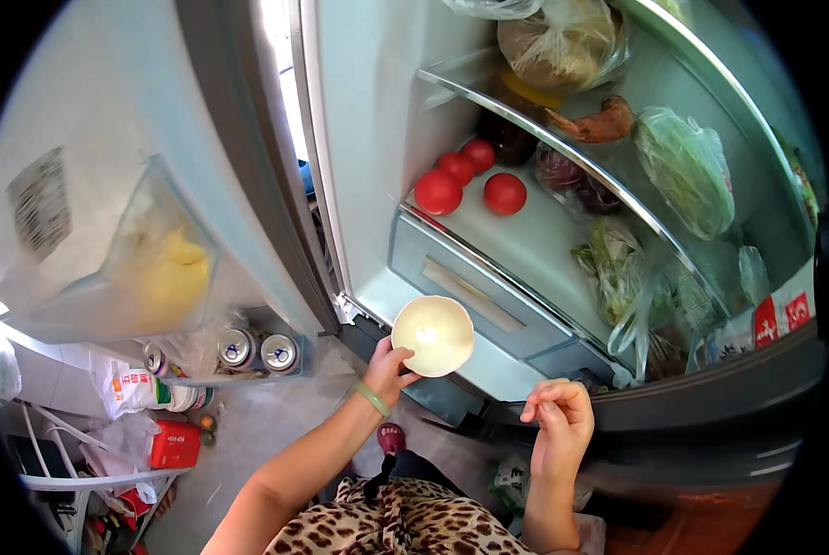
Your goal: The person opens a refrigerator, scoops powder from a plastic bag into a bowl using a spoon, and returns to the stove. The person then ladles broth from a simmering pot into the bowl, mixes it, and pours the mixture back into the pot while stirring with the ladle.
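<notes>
My left hand [389, 370], with a pale green bangle [374, 399] at its wrist, is closed on the rim of a round cream-coloured bowl [438, 338]. No contents show in the bowl. It is held in front of the open fridge, near the lower drawer [470, 291]. My right hand [562, 421] is raised by the fridge's front edge, fingers curled in, with nothing visible in them. Several red tomatoes [504, 193] lie on the shelf above the drawer, beyond both hands.
Bagged leafy greens [685, 171] and other bagged vegetables [611, 259] fill the right side of the shelves. The open fridge door [109, 213] on the left carries drink cans [278, 351]. A red box [175, 445] and a white rack [109, 481] stand at the lower left.
</notes>
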{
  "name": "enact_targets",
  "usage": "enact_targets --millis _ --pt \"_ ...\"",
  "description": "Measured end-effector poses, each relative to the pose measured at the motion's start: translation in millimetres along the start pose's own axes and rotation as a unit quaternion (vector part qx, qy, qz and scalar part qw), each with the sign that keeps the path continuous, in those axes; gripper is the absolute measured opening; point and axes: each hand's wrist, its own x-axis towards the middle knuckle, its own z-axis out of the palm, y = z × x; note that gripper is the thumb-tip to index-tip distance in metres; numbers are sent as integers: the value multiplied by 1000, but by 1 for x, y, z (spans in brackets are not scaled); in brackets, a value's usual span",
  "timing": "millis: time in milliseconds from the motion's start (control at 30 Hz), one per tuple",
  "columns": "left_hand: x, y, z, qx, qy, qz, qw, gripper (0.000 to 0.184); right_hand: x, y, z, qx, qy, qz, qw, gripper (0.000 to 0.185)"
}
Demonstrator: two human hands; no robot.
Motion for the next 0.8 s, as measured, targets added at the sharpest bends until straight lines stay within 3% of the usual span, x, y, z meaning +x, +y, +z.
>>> enact_targets --millis 167,367,567,600,700,767,800 --pt "24 -4 -1 16 33 -36 999 54 6 2 8 1 -30 13 999 2" --pt "37 -18 -13 -23 -2 -29 999 60 6 0 31 -8 -35 11 999 2" --pt "-20 -2 -14 104 51 -29 993 76 11 -11 72 -34 -84 -8 996 3" --pt "-35 0 -25 151 -55 3 987 72 13 -11 77 -24 -95 -27 995 3" --pt "-102 17 -53 225 -224 154 936 49 24 -30 112 31 -170 -121 978 6" --pt "-200 97 -39 323 -199 193 905 39 27 -57 149 36 -233 -195 952 10" --pt "-244 130 -35 392 -150 309 853 35 28 -67 165 52 -258 -229 937 9"
